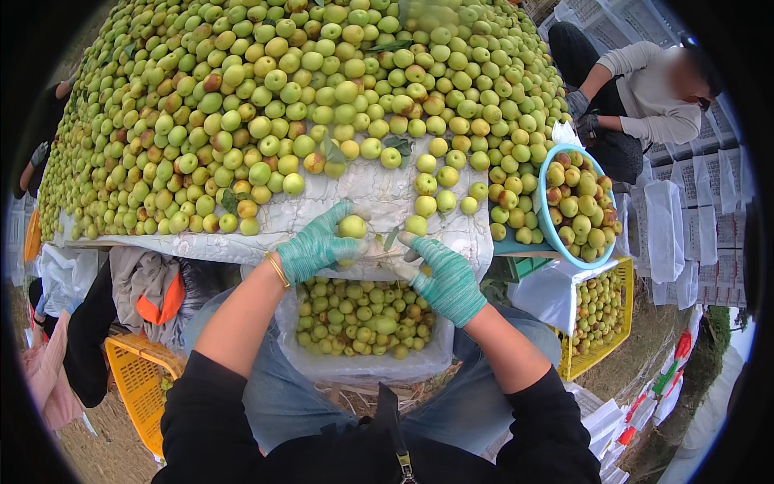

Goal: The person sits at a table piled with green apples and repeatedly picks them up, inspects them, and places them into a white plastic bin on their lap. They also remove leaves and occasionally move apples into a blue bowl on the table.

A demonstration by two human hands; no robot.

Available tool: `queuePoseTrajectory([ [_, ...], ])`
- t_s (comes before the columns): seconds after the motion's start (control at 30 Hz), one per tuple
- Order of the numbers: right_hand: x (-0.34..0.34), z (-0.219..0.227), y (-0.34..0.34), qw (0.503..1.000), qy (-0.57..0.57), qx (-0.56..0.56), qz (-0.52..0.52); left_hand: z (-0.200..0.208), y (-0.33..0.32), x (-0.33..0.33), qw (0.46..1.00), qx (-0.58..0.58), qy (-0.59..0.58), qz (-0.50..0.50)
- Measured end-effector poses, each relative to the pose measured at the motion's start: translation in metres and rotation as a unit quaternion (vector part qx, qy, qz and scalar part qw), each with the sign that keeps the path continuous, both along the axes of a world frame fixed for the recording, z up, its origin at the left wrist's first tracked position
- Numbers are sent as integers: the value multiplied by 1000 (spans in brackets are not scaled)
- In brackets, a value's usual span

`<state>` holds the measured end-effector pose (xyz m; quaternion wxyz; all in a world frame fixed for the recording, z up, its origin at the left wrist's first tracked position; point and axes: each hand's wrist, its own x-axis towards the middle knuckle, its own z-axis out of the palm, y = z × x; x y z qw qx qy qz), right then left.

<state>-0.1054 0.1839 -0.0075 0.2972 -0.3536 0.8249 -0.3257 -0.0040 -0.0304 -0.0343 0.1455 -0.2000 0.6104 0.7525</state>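
Note:
My left hand (pixel 317 242), in a teal knitted glove with pale fingertips, is closed on a green jujube (pixel 351 226). Another jujube (pixel 347 260) shows just under its fingers. My right hand (pixel 443 278), gloved alike, has its fingers apart; a jujube (pixel 416 225) sits right at its fingertips, and I cannot tell whether it is gripped. Both hands are over the near edge of a pale quilted cloth (pixel 339 202), with a small leaf (pixel 391 239) between them. Below, between my knees, stands a plastic-lined container (pixel 439 355) full of jujubes.
A large heap of jujubes (pixel 266 97) covers the table beyond. At right are a blue basin (pixel 542 211) of browner fruit and a yellow crate (pixel 627 298). An orange-yellow crate (pixel 133 387) stands at left. A co-worker (pixel 645 89) sits at far right; another person's gloved hand (pixel 39 153) shows at far left.

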Motion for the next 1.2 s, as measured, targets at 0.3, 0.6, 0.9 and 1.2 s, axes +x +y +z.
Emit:
queuePoseTrajectory([
  [0.3,7,-19,-1,989,-74,-107,66,-10,22,19,895,440,-72,6],
  [0.6,-33,-21,9,993,87,34,-67,-26,27,-8,978,-90,-63,-180],
  [0.9,-61,-46,-22,940,244,238,29,-38,22,-40,784,-546,105,-274],
  [1.2,-80,-41,-1,974,184,128,-39,-53,-23,72,823,-246,-196,-473],
])
